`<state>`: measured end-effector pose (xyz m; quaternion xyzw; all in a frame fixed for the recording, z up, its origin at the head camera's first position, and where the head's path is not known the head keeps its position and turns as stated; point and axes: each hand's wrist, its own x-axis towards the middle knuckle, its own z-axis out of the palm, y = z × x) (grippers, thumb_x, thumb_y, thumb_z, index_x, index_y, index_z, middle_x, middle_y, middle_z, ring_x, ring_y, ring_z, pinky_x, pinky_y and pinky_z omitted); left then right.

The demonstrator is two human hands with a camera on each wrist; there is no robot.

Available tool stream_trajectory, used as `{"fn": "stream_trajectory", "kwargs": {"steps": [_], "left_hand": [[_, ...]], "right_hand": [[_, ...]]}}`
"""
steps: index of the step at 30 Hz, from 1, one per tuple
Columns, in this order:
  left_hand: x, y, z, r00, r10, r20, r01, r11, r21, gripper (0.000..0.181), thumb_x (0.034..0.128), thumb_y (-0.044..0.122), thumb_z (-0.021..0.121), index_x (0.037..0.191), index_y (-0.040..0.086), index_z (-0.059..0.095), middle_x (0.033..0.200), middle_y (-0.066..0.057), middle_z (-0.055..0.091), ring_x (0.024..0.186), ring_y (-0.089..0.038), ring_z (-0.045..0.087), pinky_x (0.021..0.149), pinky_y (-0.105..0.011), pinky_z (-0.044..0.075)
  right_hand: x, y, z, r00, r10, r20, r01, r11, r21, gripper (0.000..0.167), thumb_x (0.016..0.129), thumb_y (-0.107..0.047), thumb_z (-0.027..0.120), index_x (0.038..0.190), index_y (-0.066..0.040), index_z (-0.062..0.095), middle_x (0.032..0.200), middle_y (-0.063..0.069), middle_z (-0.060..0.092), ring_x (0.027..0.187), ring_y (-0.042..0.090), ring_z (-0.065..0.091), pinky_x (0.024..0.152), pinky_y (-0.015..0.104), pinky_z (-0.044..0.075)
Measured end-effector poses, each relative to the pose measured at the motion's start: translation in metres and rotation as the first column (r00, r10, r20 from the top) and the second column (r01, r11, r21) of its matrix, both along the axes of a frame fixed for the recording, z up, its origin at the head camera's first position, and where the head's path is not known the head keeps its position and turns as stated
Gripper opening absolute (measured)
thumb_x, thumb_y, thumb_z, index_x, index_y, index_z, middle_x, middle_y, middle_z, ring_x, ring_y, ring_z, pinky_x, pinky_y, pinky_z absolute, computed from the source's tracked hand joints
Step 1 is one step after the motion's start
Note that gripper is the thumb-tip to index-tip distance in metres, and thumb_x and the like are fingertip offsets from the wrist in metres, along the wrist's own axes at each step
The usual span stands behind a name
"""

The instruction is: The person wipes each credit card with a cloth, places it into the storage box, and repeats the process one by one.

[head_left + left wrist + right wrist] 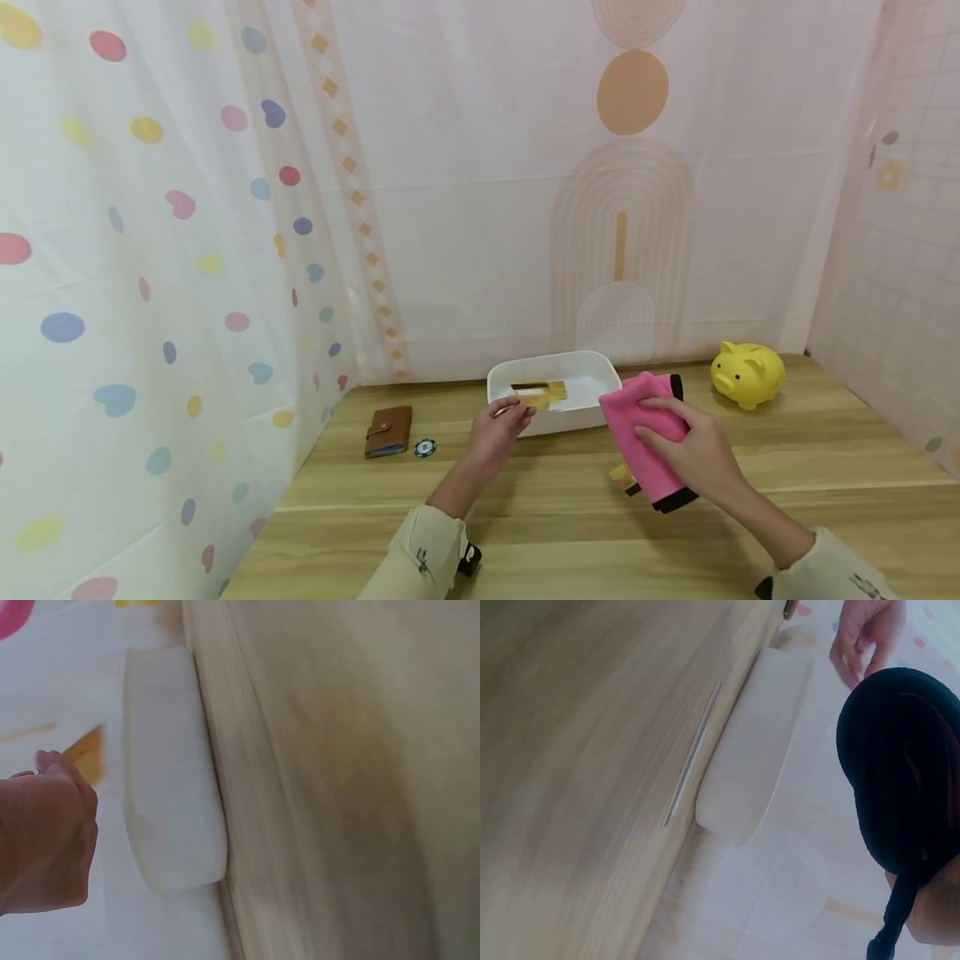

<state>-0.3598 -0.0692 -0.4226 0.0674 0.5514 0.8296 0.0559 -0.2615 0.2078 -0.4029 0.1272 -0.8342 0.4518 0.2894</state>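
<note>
My left hand pinches a gold card at its fingertips, over the white tray. In the left wrist view the gold card sticks out past the fingers, beside the tray's wall. My right hand grips a pink cloth pouch with black ends, raised above the table. Its dark end looks folded, with a cord-like strip hanging, in the right wrist view. Below the pouch a yellow and black card lies on the table, partly hidden by it.
A brown wallet and a poker chip lie left of the tray. At the back right stands a yellow piggy bank. Curtains hang behind and on both sides of the wooden table.
</note>
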Motion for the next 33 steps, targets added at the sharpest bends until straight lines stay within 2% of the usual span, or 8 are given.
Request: {"fn": "stream_trajectory", "kwargs": {"steps": [8,12,17,21,24,26,29,33], "left_hand": [[-0.005,0.0,-0.007,0.999,-0.033,0.002,0.033,0.989,-0.141,0.02,0.096,0.0,0.062,0.113,-0.008,0.054,0.1,-0.013,0.07,0.083,-0.012,0.068,0.077,-0.026,0.055],[0.003,0.002,-0.005,0.994,-0.107,-0.025,0.093,0.943,-0.32,0.029,0.0962,0.009,0.065,0.119,-0.006,0.056,0.113,-0.022,0.066,0.093,-0.021,0.069,0.084,-0.037,0.056],[0.012,0.013,-0.004,0.974,-0.203,-0.1,0.114,0.822,-0.558,0.033,0.094,0.012,0.068,0.122,-0.005,0.06,0.114,-0.02,0.068,0.094,-0.031,0.069,0.07,-0.036,0.057],[0.019,0.027,-0.003,0.953,-0.254,-0.167,0.077,0.734,-0.675,0.027,0.0901,0.007,0.071,0.114,-0.004,0.064,0.1,-0.01,0.071,0.081,-0.018,0.068,0.06,-0.027,0.05],[0.024,0.039,-0.002,0.933,-0.3,-0.199,0.046,0.647,-0.761,0.027,0.0871,0.008,0.075,0.11,-0.003,0.065,0.095,-0.005,0.071,0.083,-0.014,0.066,0.064,-0.026,0.05],[0.027,0.047,-0.001,0.918,-0.337,-0.209,0.025,0.575,-0.818,0.029,0.0854,0.011,0.077,0.109,-0.002,0.066,0.095,-0.004,0.071,0.087,-0.014,0.066,0.072,-0.027,0.052],[0.031,0.058,-0.001,0.902,-0.383,-0.198,0.014,0.484,-0.875,0.032,0.0838,0.015,0.08,0.109,0.001,0.067,0.097,-0.004,0.071,0.093,-0.017,0.065,0.08,-0.028,0.052],[0.035,0.072,0.0,0.902,-0.405,-0.151,0.026,0.399,-0.916,0.037,0.0814,0.022,0.082,0.111,0.006,0.068,0.099,-0.004,0.071,0.094,-0.019,0.065,0.08,-0.031,0.052]], "right_hand": [[0.005,0.004,0.001,1.0,0.0,0.019,0.001,1.0,-0.012,0.033,0.084,-0.014,0.081,0.114,-0.007,0.069,0.101,0.018,0.07,0.058,0.01,0.058,0.048,0.028,0.05],[0.008,0.01,0.001,1.0,-0.001,0.031,0.002,1.0,-0.027,0.032,0.085,-0.016,0.08,0.114,-0.008,0.069,0.102,0.019,0.07,0.058,0.009,0.059,0.048,0.028,0.05],[0.016,0.018,0.002,0.999,-0.02,0.028,0.021,0.999,-0.033,0.032,0.084,-0.015,0.081,0.113,-0.008,0.069,0.096,0.018,0.07,0.054,0.008,0.058,0.046,0.028,0.05],[0.021,0.024,0.005,0.999,-0.038,0.003,0.038,0.999,-0.021,0.032,0.083,-0.013,0.081,0.112,-0.007,0.07,0.097,0.017,0.07,0.054,0.007,0.057,0.045,0.027,0.049],[0.025,0.029,0.006,0.999,-0.053,-0.008,0.053,0.999,-0.012,0.032,0.083,-0.013,0.081,0.112,-0.007,0.07,0.099,0.017,0.07,0.055,0.006,0.056,0.045,0.026,0.047],[0.027,0.032,0.007,0.998,-0.063,-0.013,0.063,0.998,-0.007,0.032,0.083,-0.012,0.082,0.112,-0.007,0.07,0.098,0.017,0.07,0.054,0.005,0.055,0.044,0.026,0.046],[0.03,0.035,0.007,0.997,-0.072,-0.022,0.072,0.997,-0.002,0.031,0.082,-0.011,0.081,0.111,-0.008,0.07,0.096,0.017,0.07,0.052,0.005,0.054,0.043,0.025,0.046],[0.031,0.038,0.007,0.997,-0.071,-0.029,0.071,0.997,0.004,0.031,0.082,-0.009,0.081,0.111,-0.007,0.07,0.094,0.019,0.07,0.05,0.005,0.055,0.042,0.026,0.046]]}}
